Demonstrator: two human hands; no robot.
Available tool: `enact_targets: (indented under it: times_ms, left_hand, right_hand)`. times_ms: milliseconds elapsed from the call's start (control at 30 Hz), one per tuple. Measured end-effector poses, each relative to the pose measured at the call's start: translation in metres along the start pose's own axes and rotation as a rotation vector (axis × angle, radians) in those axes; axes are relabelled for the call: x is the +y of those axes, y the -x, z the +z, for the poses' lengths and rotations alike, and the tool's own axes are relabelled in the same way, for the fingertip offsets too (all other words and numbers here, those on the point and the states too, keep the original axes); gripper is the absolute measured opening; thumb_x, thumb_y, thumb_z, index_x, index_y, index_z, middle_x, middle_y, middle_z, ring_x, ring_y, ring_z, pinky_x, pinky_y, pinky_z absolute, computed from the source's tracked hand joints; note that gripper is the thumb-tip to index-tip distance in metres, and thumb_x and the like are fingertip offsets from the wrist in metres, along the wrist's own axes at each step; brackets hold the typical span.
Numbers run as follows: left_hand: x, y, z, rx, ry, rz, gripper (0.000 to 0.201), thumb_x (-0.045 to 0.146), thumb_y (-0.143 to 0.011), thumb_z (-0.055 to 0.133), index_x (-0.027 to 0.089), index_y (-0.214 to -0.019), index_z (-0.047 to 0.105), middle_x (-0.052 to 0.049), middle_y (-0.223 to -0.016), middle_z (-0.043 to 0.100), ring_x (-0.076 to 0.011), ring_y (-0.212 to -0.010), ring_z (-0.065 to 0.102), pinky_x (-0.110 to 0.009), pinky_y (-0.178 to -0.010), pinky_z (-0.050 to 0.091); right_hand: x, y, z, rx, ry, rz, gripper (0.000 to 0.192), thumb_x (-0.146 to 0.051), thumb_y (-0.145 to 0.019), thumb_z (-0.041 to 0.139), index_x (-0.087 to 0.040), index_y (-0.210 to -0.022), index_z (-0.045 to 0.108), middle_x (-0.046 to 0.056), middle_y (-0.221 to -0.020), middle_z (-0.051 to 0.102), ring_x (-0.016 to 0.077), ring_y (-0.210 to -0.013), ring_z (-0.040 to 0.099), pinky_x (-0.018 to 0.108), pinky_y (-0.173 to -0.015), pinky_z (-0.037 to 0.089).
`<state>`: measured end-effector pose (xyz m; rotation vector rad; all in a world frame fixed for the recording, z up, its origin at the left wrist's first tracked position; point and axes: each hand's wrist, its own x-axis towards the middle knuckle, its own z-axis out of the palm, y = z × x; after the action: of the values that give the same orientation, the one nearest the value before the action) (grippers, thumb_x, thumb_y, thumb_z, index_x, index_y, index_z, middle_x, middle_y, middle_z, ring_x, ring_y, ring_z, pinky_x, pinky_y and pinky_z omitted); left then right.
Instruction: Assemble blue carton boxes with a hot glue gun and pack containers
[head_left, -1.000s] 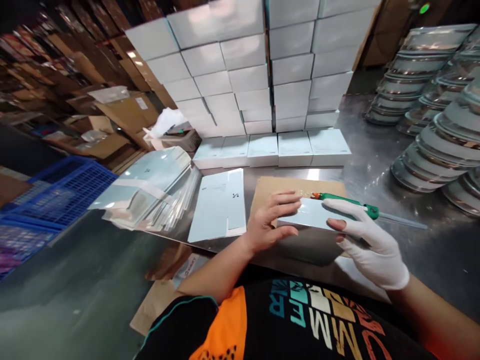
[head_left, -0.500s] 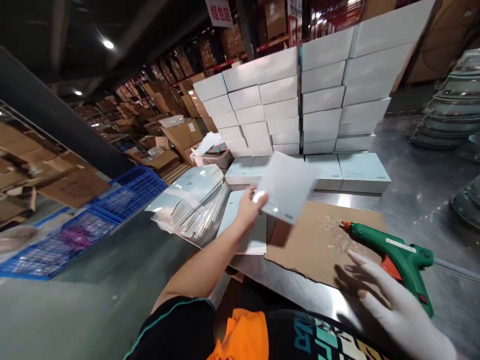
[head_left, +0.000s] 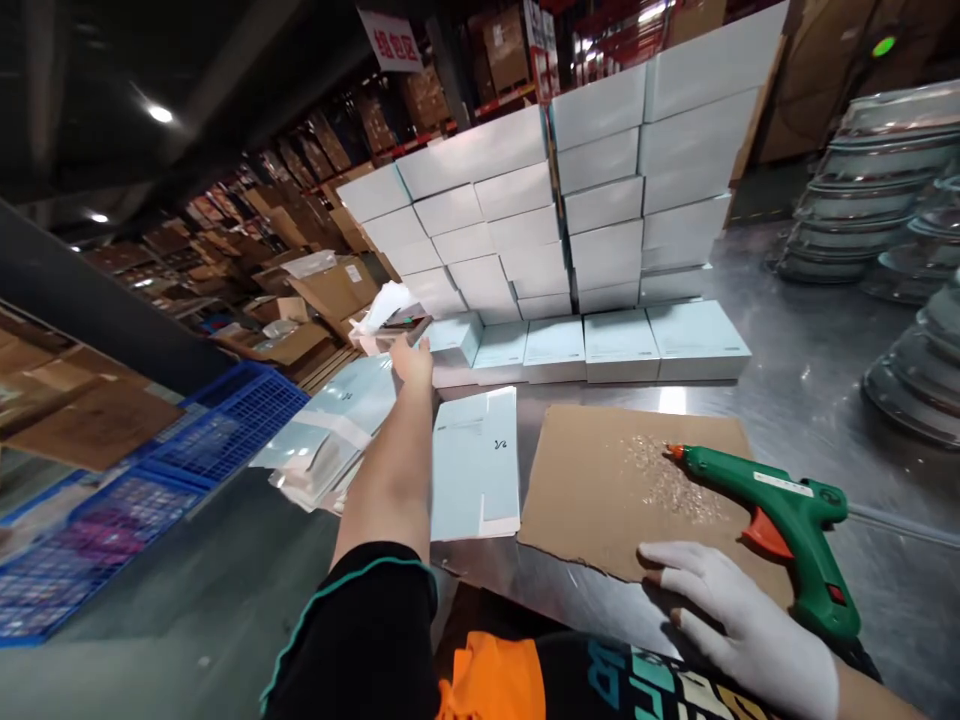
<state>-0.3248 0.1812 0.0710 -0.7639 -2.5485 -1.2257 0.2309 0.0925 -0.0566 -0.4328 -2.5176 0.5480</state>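
My bare left hand (head_left: 412,362) is at the left end of a row of pale blue boxes, beside the taller end box (head_left: 456,335). Its thumb and fingers look slightly apart; whether they touch the box is unclear. My right hand (head_left: 724,615), in a white glove with bare fingertips, lies palm down over the front edge of a cardboard sheet (head_left: 577,480), fingers spread. Close by, a green glue gun (head_left: 780,500) rests with its orange nozzle over strings of dried glue (head_left: 675,480). Pale blue flat sheets or folded cartons (head_left: 472,460) lie between my arms.
Behind the row rises a wall of stacked white boxes (head_left: 517,200). A banded bundle of pale blue cartons (head_left: 352,400) is at the left table edge, near a small basket (head_left: 397,325). Stacked clear lids (head_left: 847,200) stand right. Blue crates (head_left: 240,420) sit on the floor.
My left hand has moved left and away, and the pale blue box it held is out of its grasp, at the row's left end. My right hand has lowered onto the cardboard.
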Motion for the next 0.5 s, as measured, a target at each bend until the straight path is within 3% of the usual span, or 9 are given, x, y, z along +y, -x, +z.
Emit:
enact_targets:
  times_ms: [100,300,433,500]
  left_hand:
    - [-0.006,0.000,0.008,0.031,-0.070,-0.046,0.044,0.039,-0.105,0.070,0.018,-0.143,0.064,-0.015,-0.157,0.058,-0.0332,-0.139,0.061,-0.059,-0.116,0.053]
    - [-0.007,0.011,0.019,-0.058,-0.186,-0.042,0.044,0.043,-0.107,0.065,0.017,-0.142,0.064,-0.015,-0.156,0.058,-0.0318,-0.138,0.061,-0.058,-0.119,0.050]
    - [-0.004,0.029,0.009,-0.070,-0.244,-0.007,0.060,0.043,-0.112,0.052,0.012,-0.162,0.041,-0.024,-0.171,0.040,-0.0354,-0.157,0.046,-0.054,-0.127,0.041]
    - [-0.011,0.045,-0.003,-0.124,-0.277,0.015,0.065,0.046,-0.112,0.050,0.009,-0.163,0.037,-0.029,-0.170,0.041,-0.0374,-0.160,0.042,-0.052,-0.128,0.039]
  right_hand:
    - [0.001,0.000,0.000,0.029,-0.049,0.006,0.026,-0.021,-0.100,0.061,-0.027,-0.118,0.078,0.011,-0.133,0.081,0.0263,-0.117,0.080,0.040,-0.097,0.070]
    - [0.006,-0.002,0.002,0.029,-0.144,0.053,0.025,-0.021,-0.101,0.062,-0.028,-0.116,0.080,0.010,-0.129,0.082,0.0246,-0.115,0.081,0.038,-0.099,0.069]
    - [0.008,-0.001,0.001,0.020,-0.170,0.070,0.024,-0.024,-0.103,0.061,-0.027,-0.116,0.081,0.011,-0.130,0.082,0.0255,-0.117,0.080,0.040,-0.101,0.069]
    - [0.009,0.000,0.000,0.010,-0.199,0.089,0.024,-0.026,-0.103,0.061,-0.027,-0.116,0.081,0.011,-0.130,0.081,0.0258,-0.118,0.080,0.040,-0.103,0.068]
